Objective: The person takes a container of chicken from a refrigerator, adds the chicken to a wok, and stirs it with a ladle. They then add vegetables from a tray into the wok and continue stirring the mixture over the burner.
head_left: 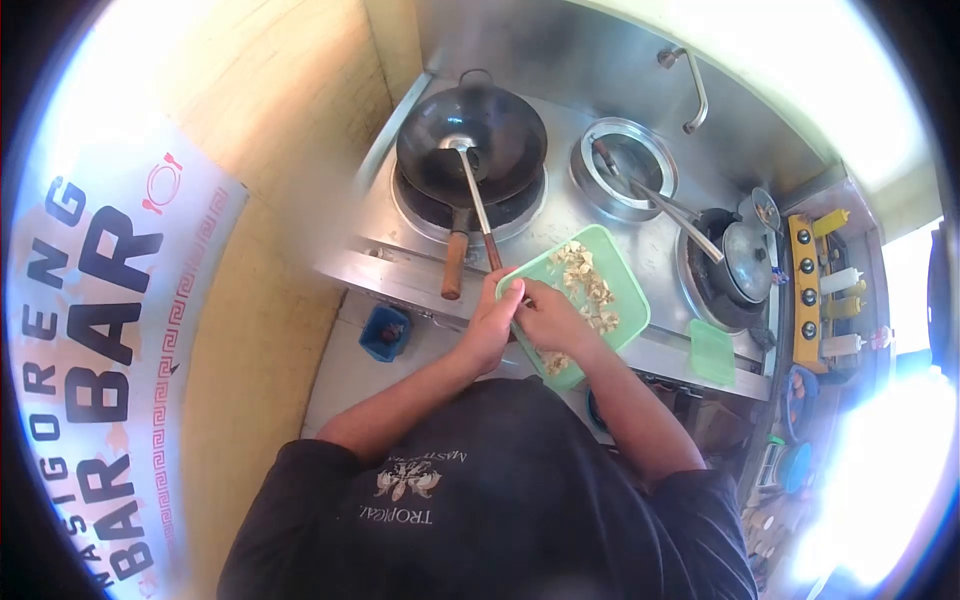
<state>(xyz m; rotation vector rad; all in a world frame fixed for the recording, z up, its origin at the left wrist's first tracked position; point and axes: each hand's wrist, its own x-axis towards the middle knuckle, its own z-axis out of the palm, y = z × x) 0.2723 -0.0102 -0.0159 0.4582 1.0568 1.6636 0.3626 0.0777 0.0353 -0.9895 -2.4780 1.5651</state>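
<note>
A light green plastic container [630, 300] with pale chopped pieces [590, 285] in it is held over the stove's front edge. My left hand [490, 325] grips its left rim. My right hand [550, 318] reaches over the container's near left side with curled fingers beside my left thumb; what it holds, if anything, is hidden. Beyond my hands, a black wok [510, 130] with a wooden handle [454, 265] sits on the left burner. A metal ladle [475, 185] rests in the wok, its brown handle end reaching down near my left hand.
A metal pot [625, 160] with utensils across it stands mid-stove. To its right are a lidded pan [745, 260] and a green lid [711, 352]. Squeeze bottles [840, 282] line the right side. A blue container [385, 333] is low on the left, and a tap [697, 95] hangs behind.
</note>
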